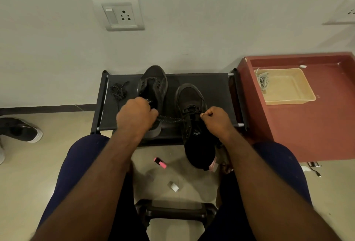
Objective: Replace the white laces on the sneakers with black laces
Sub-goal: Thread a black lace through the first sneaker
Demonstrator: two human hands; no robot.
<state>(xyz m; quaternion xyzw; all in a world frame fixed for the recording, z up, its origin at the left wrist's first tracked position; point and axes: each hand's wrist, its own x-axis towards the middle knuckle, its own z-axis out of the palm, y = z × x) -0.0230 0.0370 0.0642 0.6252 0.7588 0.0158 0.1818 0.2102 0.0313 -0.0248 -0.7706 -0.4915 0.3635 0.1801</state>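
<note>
Two black sneakers stand on a low black rack [217, 89]. The left sneaker [153, 85] has no lace. The right sneaker [190, 100] overhangs the rack's front edge and has a black lace [171, 119] threaded through its lower eyelets. My left hand [135, 115] grips one end of that lace, pulled taut to the left. My right hand [216, 118] pinches the other end just right of the eyelets. A second black lace [119, 90] lies bundled on the rack's left side. White laces [262, 79] lie in a beige tray [299, 99].
The beige tray sits on a red-brown table [311, 135] to the right. A pink highlighter [160, 163] and a small white scrap [173, 186] lie on the floor between my knees. A black-and-white shoe [21, 129] is at the far left. A black stool [172, 210] is below me.
</note>
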